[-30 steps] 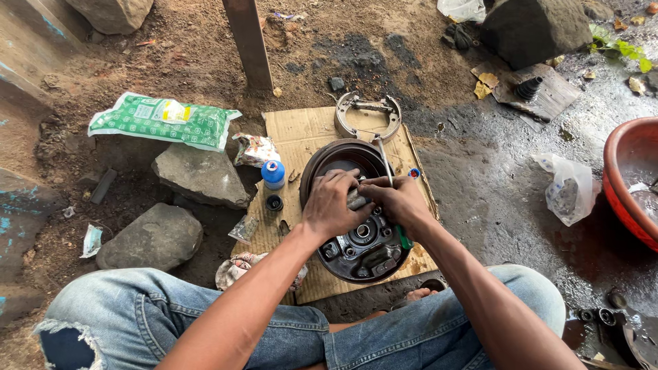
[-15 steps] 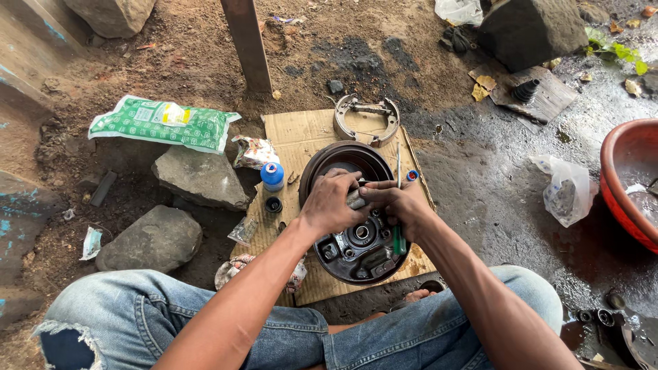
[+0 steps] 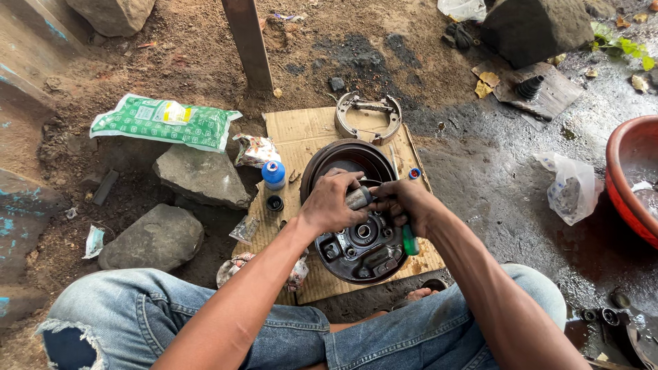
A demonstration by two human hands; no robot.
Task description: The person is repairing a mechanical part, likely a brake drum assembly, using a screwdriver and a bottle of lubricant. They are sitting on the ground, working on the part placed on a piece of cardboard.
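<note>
We grip small metal cylinder (image 3: 358, 197) in left hand (image 3: 334, 203) at frame centre, over brake plate (image 3: 360, 241) on cardboard (image 3: 301, 133). Right hand (image 3: 404, 203) closed on green-handled screwdriver (image 3: 409, 240). Risk: greasy cylinder slips, rolls into dirt; screwdriver tip skids toward our fingers.

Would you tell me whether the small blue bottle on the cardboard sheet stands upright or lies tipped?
Upright: the small blue bottle stands base-down on the cardboard sheet, top pointing up.
</note>
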